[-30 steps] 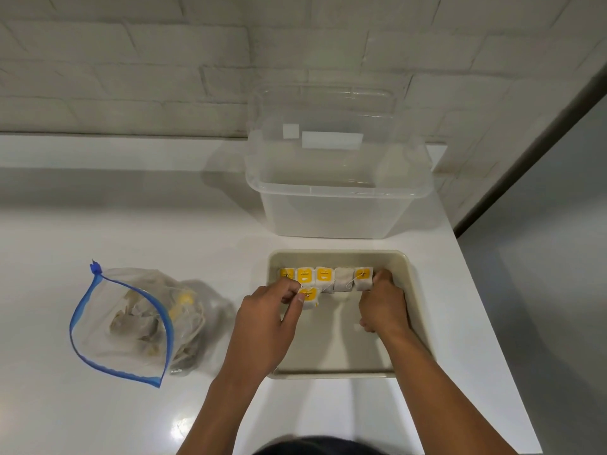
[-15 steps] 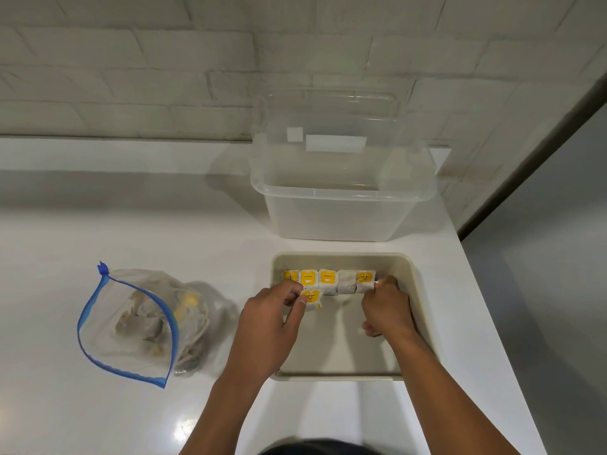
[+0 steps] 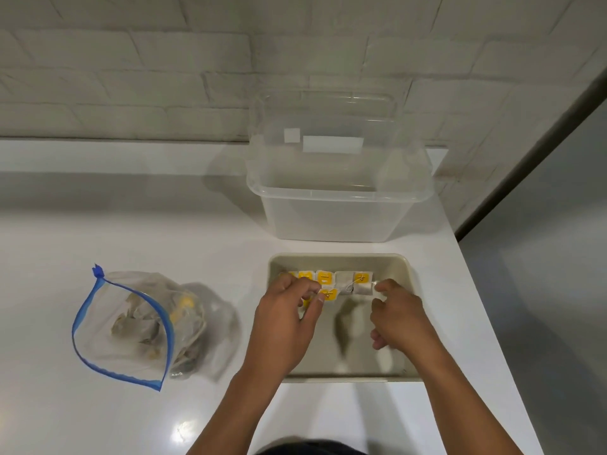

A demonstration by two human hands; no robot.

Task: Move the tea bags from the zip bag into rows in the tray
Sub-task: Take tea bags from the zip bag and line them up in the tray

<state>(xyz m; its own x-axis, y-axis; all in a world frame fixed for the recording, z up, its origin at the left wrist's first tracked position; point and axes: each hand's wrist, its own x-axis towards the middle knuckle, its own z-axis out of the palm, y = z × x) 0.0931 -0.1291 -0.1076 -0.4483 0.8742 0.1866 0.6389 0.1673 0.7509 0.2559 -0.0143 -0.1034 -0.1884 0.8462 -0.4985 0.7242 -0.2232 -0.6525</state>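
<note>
White glossy counter point(image 3: 131, 224) against a pale brick wall point(image 3: 164, 60); grey panel at right.
Beige tray point(image 3: 412, 290) near the counter's edge, tea bags point(image 3: 341, 282) in a row along its far side; left hand point(image 3: 285, 320) pinching a yellow-tagged bag point(image 3: 329, 294); right hand point(image 3: 399, 318) curled, grip unclear; open zip bag point(image 3: 131, 323) at left; clear plastic tub point(image 3: 338, 211) behind the tray.

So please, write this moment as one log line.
step: arranging row | left hand: pinches tea bag | right hand: at end of row in tray | zip bag: open, bags remain
</note>
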